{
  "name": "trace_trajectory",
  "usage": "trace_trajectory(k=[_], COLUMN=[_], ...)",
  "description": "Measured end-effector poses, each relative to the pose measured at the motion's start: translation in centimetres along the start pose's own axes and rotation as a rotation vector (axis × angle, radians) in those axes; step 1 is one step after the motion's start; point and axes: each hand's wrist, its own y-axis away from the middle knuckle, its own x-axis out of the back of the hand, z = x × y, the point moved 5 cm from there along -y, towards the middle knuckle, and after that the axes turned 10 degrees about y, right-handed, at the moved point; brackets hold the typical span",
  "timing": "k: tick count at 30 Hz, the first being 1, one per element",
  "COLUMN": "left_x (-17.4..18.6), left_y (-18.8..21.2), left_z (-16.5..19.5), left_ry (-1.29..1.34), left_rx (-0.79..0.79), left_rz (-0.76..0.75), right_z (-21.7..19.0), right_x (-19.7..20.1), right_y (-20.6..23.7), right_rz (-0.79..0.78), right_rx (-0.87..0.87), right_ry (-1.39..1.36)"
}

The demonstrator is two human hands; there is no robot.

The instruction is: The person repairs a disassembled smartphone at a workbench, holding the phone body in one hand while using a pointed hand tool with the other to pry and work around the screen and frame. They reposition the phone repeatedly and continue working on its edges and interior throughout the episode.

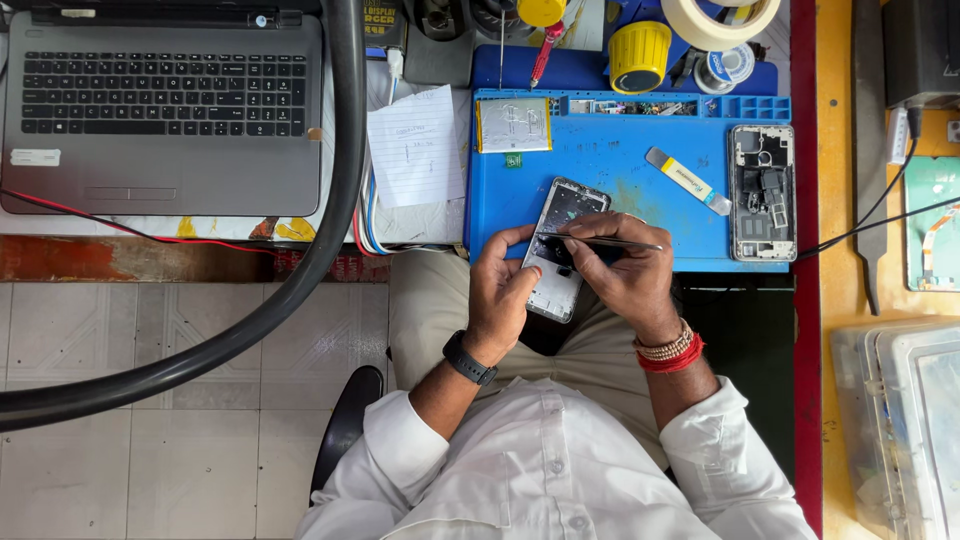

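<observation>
An opened smartphone (562,238), back off and its insides showing, lies tilted over the front edge of a blue work mat (620,165). My left hand (500,290) grips its lower left side, thumb on top. My right hand (625,265) holds thin metal tweezers (605,241) flat across the phone's middle, tips pointing left onto the dark board area. A black watch is on my left wrist, red and beaded bands on my right.
On the mat lie a silver battery (513,124), a yellow-and-white pry tool (688,180) and another stripped phone frame (762,192). A grey laptop (165,105) sits far left, a paper note (415,145) beside it. A thick black hose (330,240) curves past. Tape rolls (718,22) stand behind.
</observation>
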Motion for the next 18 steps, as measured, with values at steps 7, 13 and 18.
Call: trace_trajectory(k=[7, 13, 18], left_x=[0.1, 0.4, 0.5], left_y=[0.0, 0.0, -0.1], left_z=[-0.1, -0.6, -1.1], left_ry=[-0.020, -0.003, -0.027], left_rx=[-0.009, -0.006, -0.023], left_rz=[0.012, 0.016, 0.017], right_z=[0.0, -0.1, -0.9], right_x=[-0.2, -0.2, -0.2], right_y=[0.4, 0.2, 0.7], right_rz=[-0.021, -0.035, -0.073], right_rx=[-0.022, -0.009, 0.009], right_ry=[-0.013, -0.005, 0.013])
